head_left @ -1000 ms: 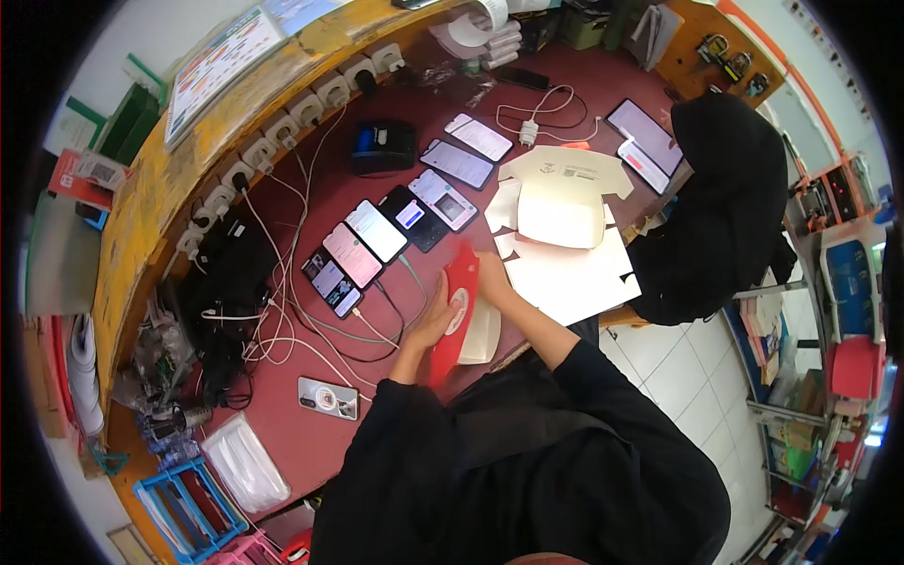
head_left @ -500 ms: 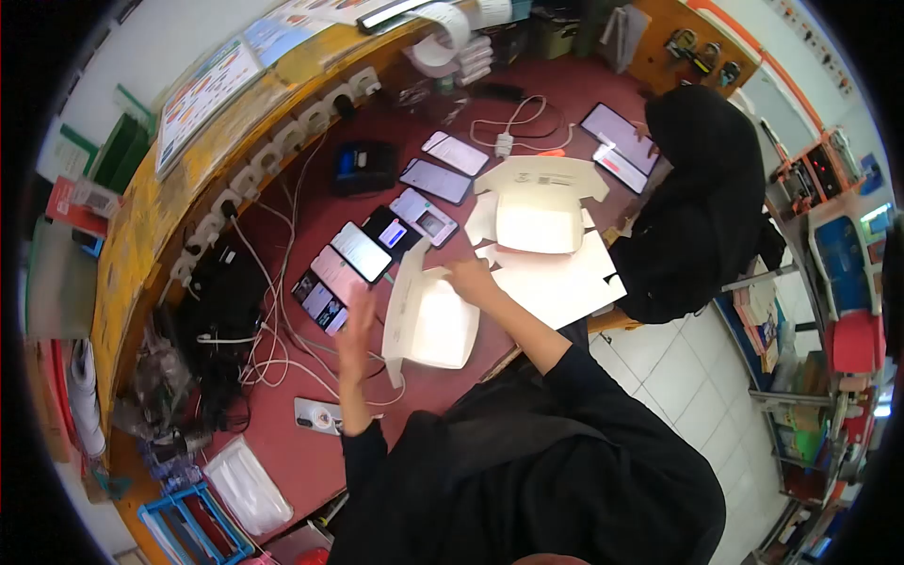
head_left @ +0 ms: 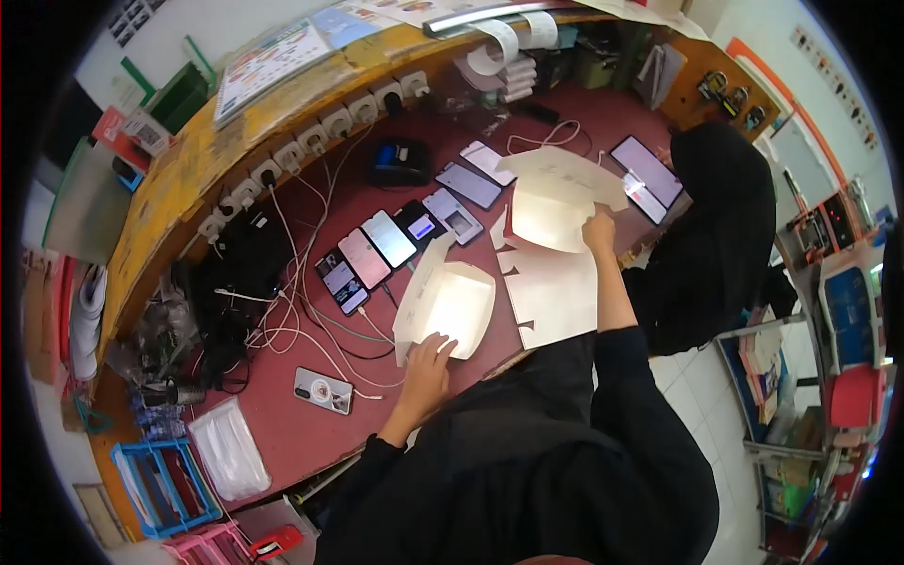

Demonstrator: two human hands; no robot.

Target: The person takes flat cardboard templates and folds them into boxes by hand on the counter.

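Centre of the frame: an open cream cardboard box (head_left: 461,306) sits on the dark red tabletop (head_left: 292,400), its lid flap raised on the left side.
Left hand: the bare left hand (head_left: 428,377) lies at the near edge of that box, fingers slightly apart and touching the rim; whether it grips the wall, I cannot tell.
Right of centre: a second open cream cardboard box (head_left: 548,217) has its lid tilted up on the far side, over a flat cream cardboard sheet (head_left: 556,297) with notched edges.
Right hand: the bare right hand (head_left: 600,231) is closed, fingers curled, on the right edge of the second box, well apart from the left hand.
Upper middle: a slanting row of phones with lit screens (head_left: 384,240) runs beyond the nearer box, a black boxy device (head_left: 400,163) behind it.
Lower left: a grey phone with a round emblem (head_left: 323,391) lies near tangled white cables (head_left: 273,330).
Right side: a person in black (head_left: 720,235) sits beside two screens (head_left: 647,179).
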